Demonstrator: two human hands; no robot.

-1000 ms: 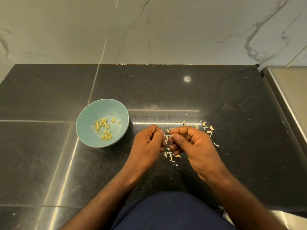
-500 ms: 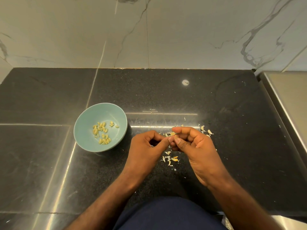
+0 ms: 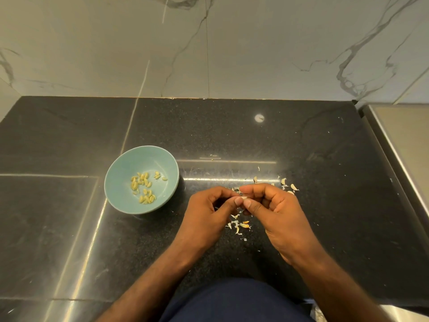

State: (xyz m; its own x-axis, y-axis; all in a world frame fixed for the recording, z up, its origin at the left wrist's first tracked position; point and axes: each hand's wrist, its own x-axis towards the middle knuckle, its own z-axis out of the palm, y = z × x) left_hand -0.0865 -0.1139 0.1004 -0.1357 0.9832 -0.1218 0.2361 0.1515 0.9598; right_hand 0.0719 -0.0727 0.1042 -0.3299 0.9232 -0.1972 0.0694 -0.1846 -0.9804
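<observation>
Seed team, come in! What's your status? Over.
Left hand and right hand pinch one small seed. Peeled seeds in teal bowl. Shell bits underneath, nothing blocking.

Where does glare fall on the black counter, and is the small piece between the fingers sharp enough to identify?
Head view: a bright glare streak crosses the counter just beyond the left hand and right hand, with a round light spot farther back. Head view: the pale piece they pinch is tiny, mostly covered, not identifiable; the seeds in the bowl look sharp.
</observation>
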